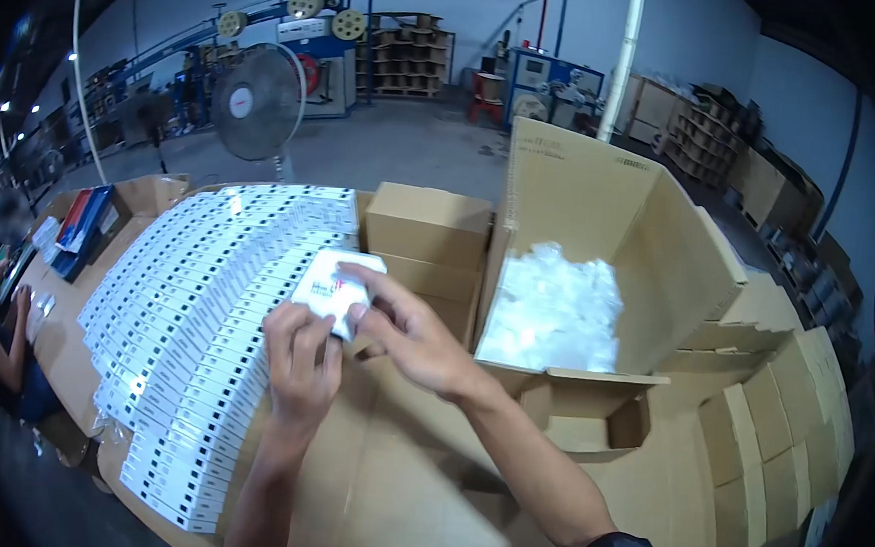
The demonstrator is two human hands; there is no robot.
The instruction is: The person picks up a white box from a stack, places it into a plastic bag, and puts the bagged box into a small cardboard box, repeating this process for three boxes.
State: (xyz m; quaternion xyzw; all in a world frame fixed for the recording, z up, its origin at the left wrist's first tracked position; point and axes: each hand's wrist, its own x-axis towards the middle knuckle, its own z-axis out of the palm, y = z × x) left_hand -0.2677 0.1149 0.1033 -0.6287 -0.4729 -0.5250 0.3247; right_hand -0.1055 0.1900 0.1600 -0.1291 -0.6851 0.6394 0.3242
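A small white box (332, 285) with red and dark print is held up in front of the stacked boxes. My left hand (302, 360) grips its lower edge with curled fingers. My right hand (399, 331) holds it from the right, fingers over its upper face and thumb at its lower right. Long rows of white boxes (204, 329) with dark squares on their sides lie to the left of my hands. Right of my hands, a large open carton (650, 246) holds a heap of clear plastic pieces (556, 306).
An open small carton (588, 433) sits below the large one. Closed brown cartons (426, 213) stand behind my hands, and more (778, 435) at the right. A fan (258, 102) stands beyond the table. At the far left a person (2, 347) sits at the table.
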